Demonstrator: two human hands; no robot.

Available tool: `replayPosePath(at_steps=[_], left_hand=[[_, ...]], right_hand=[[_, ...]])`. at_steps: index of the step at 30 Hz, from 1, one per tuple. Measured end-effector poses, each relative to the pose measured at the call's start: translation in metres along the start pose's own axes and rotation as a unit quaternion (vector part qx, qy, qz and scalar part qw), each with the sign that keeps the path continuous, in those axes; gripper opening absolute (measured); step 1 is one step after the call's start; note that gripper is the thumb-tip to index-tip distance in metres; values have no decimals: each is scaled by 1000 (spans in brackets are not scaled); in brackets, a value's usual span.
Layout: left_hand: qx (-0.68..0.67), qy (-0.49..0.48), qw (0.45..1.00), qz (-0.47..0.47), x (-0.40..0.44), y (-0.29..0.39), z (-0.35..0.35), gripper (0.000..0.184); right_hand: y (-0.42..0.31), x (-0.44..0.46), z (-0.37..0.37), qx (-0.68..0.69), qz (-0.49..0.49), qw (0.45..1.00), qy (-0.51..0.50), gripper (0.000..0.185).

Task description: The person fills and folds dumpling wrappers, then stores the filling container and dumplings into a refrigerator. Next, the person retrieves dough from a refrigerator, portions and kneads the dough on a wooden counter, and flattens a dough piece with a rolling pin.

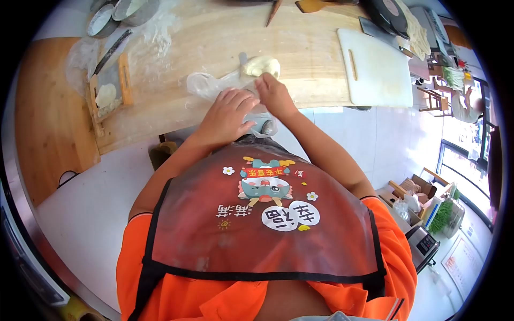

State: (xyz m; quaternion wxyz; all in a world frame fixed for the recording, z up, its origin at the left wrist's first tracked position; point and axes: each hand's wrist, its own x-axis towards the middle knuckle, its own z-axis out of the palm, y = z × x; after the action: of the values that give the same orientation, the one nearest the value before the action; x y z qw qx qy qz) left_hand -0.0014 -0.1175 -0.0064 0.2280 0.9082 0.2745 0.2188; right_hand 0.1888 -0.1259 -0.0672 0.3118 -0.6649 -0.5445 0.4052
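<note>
A pale lump of dough (261, 66) lies on the wooden table, just beyond my hands. Clear plastic bag (206, 84) spreads beside it, and part of the plastic hangs below the table's front edge. My left hand (229, 113) is bent over the plastic, its fingers curled round it and its thumb pointing right. Closed in a pinch, my right hand (276, 96) holds the plastic close to the dough; its fingertips are partly hidden. A small grey patch, perhaps a scraper blade, shows by the dough.
A white cutting board (372, 69) lies at the right. Leftward are a wooden-sided tray (110, 88) with a dough piece, a black-handled tool (111, 52) and metal bowls (134, 9). A rolling pin (274, 13), wooden spatula (313, 5) and black pan (386, 16) line the back.
</note>
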Motion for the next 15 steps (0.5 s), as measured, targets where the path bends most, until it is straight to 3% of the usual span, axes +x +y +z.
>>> replayPosePath(at_steps=[1, 3, 5, 6, 10, 13, 14, 15], left_hand=[[69, 22, 997, 18, 3, -5, 12, 28], [201, 67, 976, 50, 12, -18, 35, 24], [179, 10, 984, 10, 21, -34, 46, 31], [166, -20, 986, -10, 25, -38, 47, 34], [152, -13, 987, 47, 35, -49, 36, 27], [159, 21, 982, 102, 38, -56, 16, 21], [164, 18, 980, 114, 32, -59, 9, 21], [168, 15, 977, 127, 27, -63, 1, 21]], right_hand=[[-3, 10, -6, 76, 43, 996, 1, 26], [5, 26, -13, 108, 25, 994, 11, 27], [-2, 38, -23, 156, 53, 986, 2, 26], [-7, 43, -24, 253, 57, 966, -14, 21], [-27, 57, -61, 409, 126, 900, -80, 18], [-11, 81, -80, 522, 82, 847, -54, 18], [-8, 88, -96, 547, 120, 829, -4, 18], [0, 97, -113, 555, 115, 824, -23, 16]])
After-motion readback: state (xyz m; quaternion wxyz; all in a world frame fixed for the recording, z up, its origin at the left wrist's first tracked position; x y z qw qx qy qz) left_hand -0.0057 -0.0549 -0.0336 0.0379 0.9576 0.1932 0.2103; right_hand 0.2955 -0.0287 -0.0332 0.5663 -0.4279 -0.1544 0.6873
